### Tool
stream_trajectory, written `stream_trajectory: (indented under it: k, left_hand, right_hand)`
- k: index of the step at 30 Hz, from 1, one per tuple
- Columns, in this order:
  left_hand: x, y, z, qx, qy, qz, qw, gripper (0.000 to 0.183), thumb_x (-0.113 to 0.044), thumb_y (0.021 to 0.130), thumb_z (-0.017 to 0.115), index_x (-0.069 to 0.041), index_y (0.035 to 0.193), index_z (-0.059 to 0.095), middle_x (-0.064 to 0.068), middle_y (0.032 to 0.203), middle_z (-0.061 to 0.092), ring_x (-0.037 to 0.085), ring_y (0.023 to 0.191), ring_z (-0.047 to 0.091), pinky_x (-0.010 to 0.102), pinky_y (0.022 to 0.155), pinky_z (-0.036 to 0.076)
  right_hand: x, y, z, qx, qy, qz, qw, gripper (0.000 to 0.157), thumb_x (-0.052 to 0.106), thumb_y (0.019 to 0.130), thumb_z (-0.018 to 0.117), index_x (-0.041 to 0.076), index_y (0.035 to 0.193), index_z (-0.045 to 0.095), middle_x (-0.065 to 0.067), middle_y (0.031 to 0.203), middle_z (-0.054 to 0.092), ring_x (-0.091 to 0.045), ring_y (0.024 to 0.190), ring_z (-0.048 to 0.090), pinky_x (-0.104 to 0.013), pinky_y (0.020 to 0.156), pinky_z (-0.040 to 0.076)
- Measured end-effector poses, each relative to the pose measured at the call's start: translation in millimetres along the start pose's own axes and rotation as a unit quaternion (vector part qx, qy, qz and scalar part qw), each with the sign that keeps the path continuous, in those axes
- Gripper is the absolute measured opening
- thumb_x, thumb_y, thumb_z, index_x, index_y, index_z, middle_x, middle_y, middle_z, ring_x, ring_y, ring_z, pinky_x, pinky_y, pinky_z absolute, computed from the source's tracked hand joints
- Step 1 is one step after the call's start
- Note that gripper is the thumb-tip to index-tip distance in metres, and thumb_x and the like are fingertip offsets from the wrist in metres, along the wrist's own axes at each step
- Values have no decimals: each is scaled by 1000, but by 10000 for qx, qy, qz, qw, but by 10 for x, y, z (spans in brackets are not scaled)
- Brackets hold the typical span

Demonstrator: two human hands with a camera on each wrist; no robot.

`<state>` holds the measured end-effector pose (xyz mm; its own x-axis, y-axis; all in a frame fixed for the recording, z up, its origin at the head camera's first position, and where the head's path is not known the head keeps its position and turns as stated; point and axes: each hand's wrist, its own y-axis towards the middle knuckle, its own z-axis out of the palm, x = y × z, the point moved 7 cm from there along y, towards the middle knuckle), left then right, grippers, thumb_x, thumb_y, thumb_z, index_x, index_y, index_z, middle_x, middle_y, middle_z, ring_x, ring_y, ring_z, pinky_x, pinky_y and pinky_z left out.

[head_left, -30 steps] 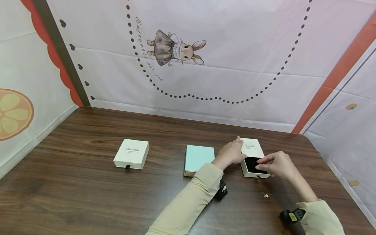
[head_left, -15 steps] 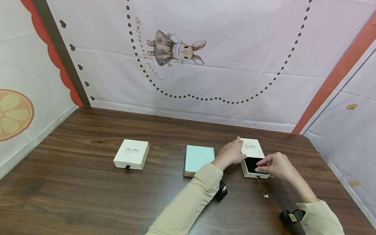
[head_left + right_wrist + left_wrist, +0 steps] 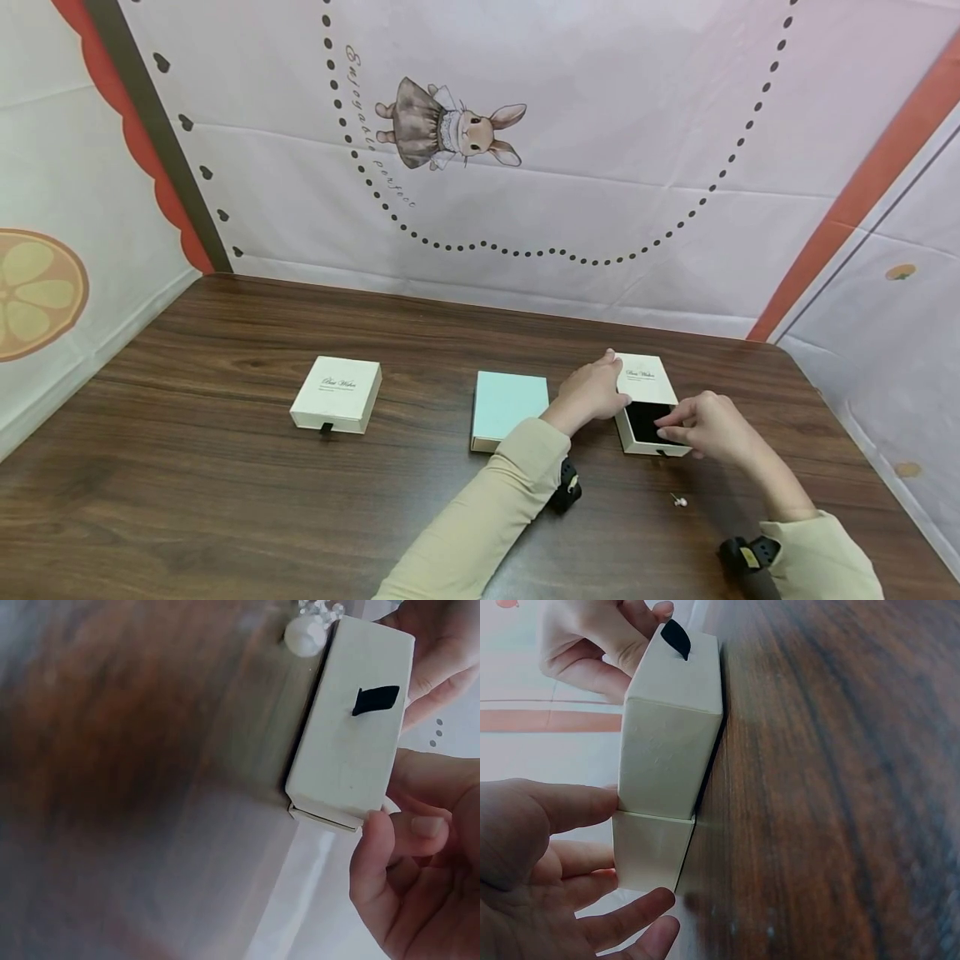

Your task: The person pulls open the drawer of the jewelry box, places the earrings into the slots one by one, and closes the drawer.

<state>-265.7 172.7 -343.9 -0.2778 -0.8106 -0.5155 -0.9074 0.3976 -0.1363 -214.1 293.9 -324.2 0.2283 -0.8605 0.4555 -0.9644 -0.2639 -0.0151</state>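
My left hand (image 3: 590, 392) grips the left side of a cream jewelry box (image 3: 645, 379) at its sleeve, fingers spread along the side wall in the left wrist view. The drawer (image 3: 630, 440) is pulled out toward me, showing black lining and a black pull tab (image 3: 676, 639). Over the drawer's right side, my right hand (image 3: 716, 425) has thumb and forefinger pinched together at the lining; the small thing between them is hidden. A pearl earring (image 3: 679, 501) lies on the table in front of the box, its white pearl (image 3: 305, 636) showing in the right wrist view.
A pale blue box (image 3: 510, 404) lies left of my left hand, partly behind the sleeve of that arm. Farther left stands another cream box (image 3: 337, 390), its drawer pushed in. The brown wooden table (image 3: 187, 500) meets printed cloth walls at the back and sides.
Right-hand fingertips have shifted slightly within the drawer area. My left hand keeps its place on the box, and the earring on the table stays put.
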Motion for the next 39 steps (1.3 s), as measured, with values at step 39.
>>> stream_trajectory:
  k: [39]
  left_hand:
    - [-4,-15,11,131,-36,95,9999,57,-35,90,52,-26,142,29,-12,151,16,13,132,33,31,103,35]
  right_hand:
    - [-352,-315,-50,284,1999,694,9769,37,15,83,64,-16,102,60,-7,81,71,-11,67,67,-26,64,53]
